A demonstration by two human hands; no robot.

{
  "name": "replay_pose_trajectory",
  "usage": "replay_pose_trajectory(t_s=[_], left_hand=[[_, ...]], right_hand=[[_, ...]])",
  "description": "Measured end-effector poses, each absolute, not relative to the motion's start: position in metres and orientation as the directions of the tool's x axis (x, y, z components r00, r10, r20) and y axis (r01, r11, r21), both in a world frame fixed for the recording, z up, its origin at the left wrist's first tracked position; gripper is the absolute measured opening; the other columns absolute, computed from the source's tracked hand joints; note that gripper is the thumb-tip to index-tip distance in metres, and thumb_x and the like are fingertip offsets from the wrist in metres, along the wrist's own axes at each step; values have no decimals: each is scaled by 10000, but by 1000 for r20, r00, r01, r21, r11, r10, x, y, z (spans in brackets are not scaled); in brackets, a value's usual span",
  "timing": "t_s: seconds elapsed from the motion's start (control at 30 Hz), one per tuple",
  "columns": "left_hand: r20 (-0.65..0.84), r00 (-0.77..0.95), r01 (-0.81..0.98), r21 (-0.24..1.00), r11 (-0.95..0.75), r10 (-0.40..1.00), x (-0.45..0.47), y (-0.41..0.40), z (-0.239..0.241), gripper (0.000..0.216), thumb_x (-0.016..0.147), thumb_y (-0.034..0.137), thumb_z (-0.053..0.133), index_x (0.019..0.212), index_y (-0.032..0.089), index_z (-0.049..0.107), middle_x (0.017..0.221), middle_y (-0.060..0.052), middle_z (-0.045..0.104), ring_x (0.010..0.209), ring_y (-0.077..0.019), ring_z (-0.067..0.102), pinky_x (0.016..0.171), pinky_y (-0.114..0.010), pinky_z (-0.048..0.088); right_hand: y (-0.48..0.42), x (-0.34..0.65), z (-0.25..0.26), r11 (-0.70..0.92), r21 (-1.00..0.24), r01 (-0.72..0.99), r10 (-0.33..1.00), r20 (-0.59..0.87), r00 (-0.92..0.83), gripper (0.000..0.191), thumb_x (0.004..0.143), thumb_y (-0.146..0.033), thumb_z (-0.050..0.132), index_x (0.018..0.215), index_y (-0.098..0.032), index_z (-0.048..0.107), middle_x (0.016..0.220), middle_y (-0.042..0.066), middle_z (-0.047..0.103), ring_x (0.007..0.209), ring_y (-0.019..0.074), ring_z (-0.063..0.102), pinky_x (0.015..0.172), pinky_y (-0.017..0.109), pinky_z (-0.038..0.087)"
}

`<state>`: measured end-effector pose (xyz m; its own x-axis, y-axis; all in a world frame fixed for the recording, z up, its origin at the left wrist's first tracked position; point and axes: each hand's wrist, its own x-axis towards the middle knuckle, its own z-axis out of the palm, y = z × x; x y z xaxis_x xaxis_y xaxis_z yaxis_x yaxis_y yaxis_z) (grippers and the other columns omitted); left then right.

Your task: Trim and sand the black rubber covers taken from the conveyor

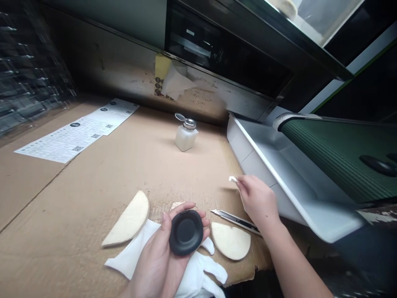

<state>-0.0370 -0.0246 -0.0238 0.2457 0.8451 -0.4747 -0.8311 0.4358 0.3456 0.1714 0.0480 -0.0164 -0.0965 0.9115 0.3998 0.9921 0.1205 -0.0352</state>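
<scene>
In my left hand (161,252) lies a round black dish-like piece (186,232), its hollow side facing up and my fingers curled around its edge. My right hand (259,200) pinches a small white piece (232,179) near the grey tray. Below that hand, a utility knife (237,220) rests on the cardboard with its blade pointing left. A cream half-round pad (231,241) lies beside the knife, and a second half-round pad (128,219) is left of my left hand. White gloves (198,273) lie partly hidden beneath my left hand.
A pump-top bottle (185,137) with its lid raised stands on the cardboard (149,153). Printed sheets (65,142) lie at the left, near stacked clear trays (27,66). On the right, a grey tray (263,155) sits beside a green conveyor belt (338,153) carrying black pieces.
</scene>
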Motion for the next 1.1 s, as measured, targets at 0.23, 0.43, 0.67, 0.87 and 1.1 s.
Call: replay_pose_trajectory(t_s=[0.23,0.43,0.67,0.87,1.1], left_hand=[[-407,298,-822,351,449,864,-38,-25,-28,382,865,420,426,1061,127,573,986,-142,664,966,-270,604,920,-451,406],[-413,286,-849,309,429,865,-35,-24,-27,380,873,406,427,1110,157,589,1106,-105,615,1068,-254,524,905,-400,411],[-413,279,-841,331,428,867,-34,-25,-24,332,869,359,456,1037,134,632,967,-103,649,959,-241,562,824,-369,440],[-414,296,-808,372,457,861,-35,-25,-26,321,856,344,483,1066,143,620,869,-83,660,787,-206,595,748,-355,452],[-464,299,-744,435,508,834,-37,-25,-24,511,845,427,462,1251,117,485,829,-129,673,677,-221,624,733,-407,462]], right_hand=[[19,126,19,472,-568,674,881,321,-347,175,859,-161,480,857,-223,644,808,6,606,751,104,569,657,205,454],[15,88,6,616,-442,653,787,304,-537,139,841,-181,516,850,-213,651,801,0,602,748,106,529,680,223,428],[20,83,3,692,-148,707,706,340,-621,192,844,-176,464,716,-188,607,709,-2,583,655,102,478,565,230,345],[19,87,-2,682,-89,726,705,343,-621,213,843,-176,445,671,-174,569,672,2,542,638,99,466,555,232,316],[20,114,3,589,-200,783,791,342,-507,219,859,-187,458,714,-192,622,688,5,566,631,102,483,547,236,325]])
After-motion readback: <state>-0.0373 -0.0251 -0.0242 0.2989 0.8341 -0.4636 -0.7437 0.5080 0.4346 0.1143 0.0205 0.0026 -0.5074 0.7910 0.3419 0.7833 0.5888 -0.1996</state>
